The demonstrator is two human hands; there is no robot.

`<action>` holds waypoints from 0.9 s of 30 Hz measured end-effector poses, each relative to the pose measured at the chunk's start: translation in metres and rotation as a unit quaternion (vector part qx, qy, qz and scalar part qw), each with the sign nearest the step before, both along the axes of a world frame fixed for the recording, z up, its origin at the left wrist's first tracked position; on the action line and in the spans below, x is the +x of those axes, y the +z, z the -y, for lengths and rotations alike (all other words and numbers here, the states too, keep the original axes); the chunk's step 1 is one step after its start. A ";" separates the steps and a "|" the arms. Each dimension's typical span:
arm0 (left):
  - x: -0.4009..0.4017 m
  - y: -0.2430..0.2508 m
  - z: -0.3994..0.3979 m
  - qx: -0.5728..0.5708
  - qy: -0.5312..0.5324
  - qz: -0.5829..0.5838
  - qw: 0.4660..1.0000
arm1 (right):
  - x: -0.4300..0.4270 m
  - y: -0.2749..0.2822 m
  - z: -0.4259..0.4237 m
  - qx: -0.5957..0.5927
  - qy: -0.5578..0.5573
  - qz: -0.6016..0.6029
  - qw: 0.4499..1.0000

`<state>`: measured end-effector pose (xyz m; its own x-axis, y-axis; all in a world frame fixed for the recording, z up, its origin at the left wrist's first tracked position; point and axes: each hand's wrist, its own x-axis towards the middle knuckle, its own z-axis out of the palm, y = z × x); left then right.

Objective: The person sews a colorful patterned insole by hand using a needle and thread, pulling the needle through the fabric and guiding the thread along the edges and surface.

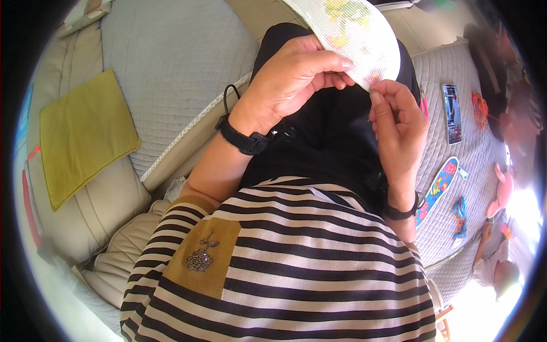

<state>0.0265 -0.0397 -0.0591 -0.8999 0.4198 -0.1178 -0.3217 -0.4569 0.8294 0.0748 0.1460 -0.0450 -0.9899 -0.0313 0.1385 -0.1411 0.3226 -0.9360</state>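
A white mesh embroidery piece (357, 40), sole-shaped at its visible end and printed with a coloured flower pattern, lies above my lap. My left hand (299, 75) grips its left edge, thumb on top and fingers beneath. At the piece's near tip, the thumb and forefinger of my right hand (395, 115) are pinched together against the edge. Whether a needle or thread is between them is too small to tell. The far end of the piece is cut off by the picture's top edge.
To the right, a quilted grey cover (436, 128) bears a smartphone (452, 113), orange-red thread (479, 110), a blue floral insole (444, 179), a multicoloured thread skein (460, 218) and a pink toy (501, 192). An olive cushion (87, 137) lies left. Another person (498, 269) is partly visible at right.
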 end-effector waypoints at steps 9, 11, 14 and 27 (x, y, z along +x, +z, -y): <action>-0.003 -0.004 0.000 0.014 -0.021 0.018 1.000 | -0.001 0.005 0.002 -0.014 -0.001 0.036 0.999; -0.004 -0.007 0.000 0.036 -0.038 0.028 0.998 | -0.002 0.006 0.003 -0.020 -0.001 0.047 0.999; -0.006 -0.012 0.001 0.063 -0.050 0.038 0.996 | -0.003 0.007 0.002 -0.034 0.005 0.076 0.997; -0.009 -0.016 0.004 0.080 -0.063 0.048 0.994 | -0.005 0.013 0.007 -0.039 0.011 0.122 0.992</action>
